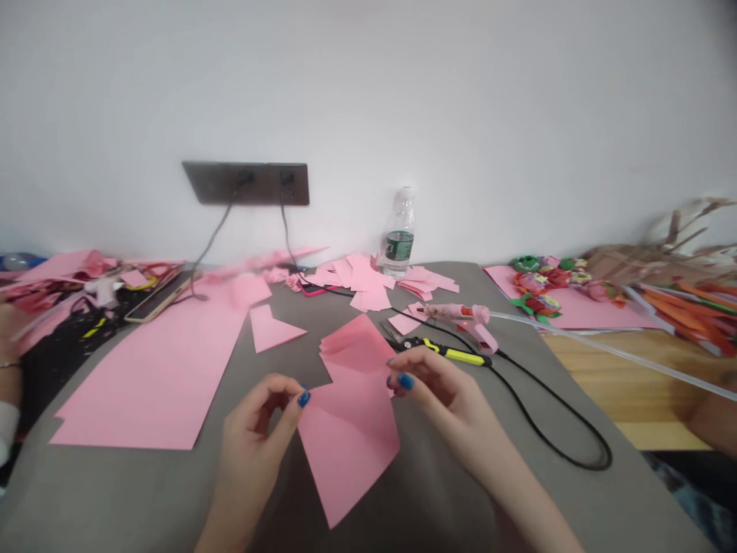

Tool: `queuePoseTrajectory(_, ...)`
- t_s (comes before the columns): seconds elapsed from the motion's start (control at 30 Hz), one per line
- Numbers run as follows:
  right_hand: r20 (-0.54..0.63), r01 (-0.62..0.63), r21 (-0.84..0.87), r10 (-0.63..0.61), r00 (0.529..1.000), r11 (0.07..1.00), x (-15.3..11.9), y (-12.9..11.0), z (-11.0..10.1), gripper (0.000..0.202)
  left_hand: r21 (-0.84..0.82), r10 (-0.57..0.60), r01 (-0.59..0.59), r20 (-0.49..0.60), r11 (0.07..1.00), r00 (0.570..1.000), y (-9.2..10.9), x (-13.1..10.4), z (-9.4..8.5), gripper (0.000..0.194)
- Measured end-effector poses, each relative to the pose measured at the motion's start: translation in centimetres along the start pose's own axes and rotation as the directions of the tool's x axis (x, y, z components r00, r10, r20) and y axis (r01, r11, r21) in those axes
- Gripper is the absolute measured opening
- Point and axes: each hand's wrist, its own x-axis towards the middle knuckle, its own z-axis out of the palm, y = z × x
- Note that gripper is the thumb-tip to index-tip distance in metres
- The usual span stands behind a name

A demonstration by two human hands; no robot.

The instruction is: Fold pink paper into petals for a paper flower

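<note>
A folded piece of pink paper [354, 442] is held up over the grey table in front of me, its lower corner pointing down. My left hand [259, 430] is closed, thumb and forefinger pinching the paper's left edge. On the other side, my right hand [437, 392] pinches the right edge near a crease. Behind the sheet's lower part rises a layered pink upper part [357, 346]. Just past my right hand lie yellow-and-black pliers [454, 353] and a pink glue gun [461, 313] with a clear glue stick in it.
A large pink sheet [161, 376] covers the left of the table, with a phone [161, 298] beside it. Pink scraps [362, 276] and a water bottle [399, 238] stand by the wall. Paper flowers [541, 284] lie right. A black cable [576, 453] loops. Other people's arms show at both sides.
</note>
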Motion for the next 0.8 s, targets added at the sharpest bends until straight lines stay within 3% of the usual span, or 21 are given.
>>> queuePoseTrajectory(0.1, 0.026, -0.049, 0.066, 0.047, 0.999, 0.997, -0.3, 0.1, 1.6, 0.018, -0.016, 0.012, -0.011, 0.030, 1.000, 0.999, -0.5, -0.4, 0.6, 0.007)
queuePoseTrajectory(0.33, 0.034, -0.085, 0.257, 0.079, 0.996, 0.963, -0.2, 0.9, 2.4, 0.023, 0.089, 0.148, -0.177, 0.263, 0.980, 0.953, 0.2, 0.2, 0.6, 0.010)
queuePoseTrajectory(0.6, 0.060, -0.103, 0.247, 0.091, 0.994, 0.964, -0.4, 0.2, 3.4, 0.021, 0.142, 0.290, -0.333, 0.260, 0.932, 0.921, 0.5, 0.3, 1.0, 0.016)
queuePoseTrajectory(0.8, -0.072, -0.044, 0.247, 0.063, 0.995, 0.968, -0.3, 0.1, 2.1, 0.020, 0.166, 0.224, -0.275, 0.273, 0.947, 0.936, 0.1, 0.1, 0.0, 0.016)
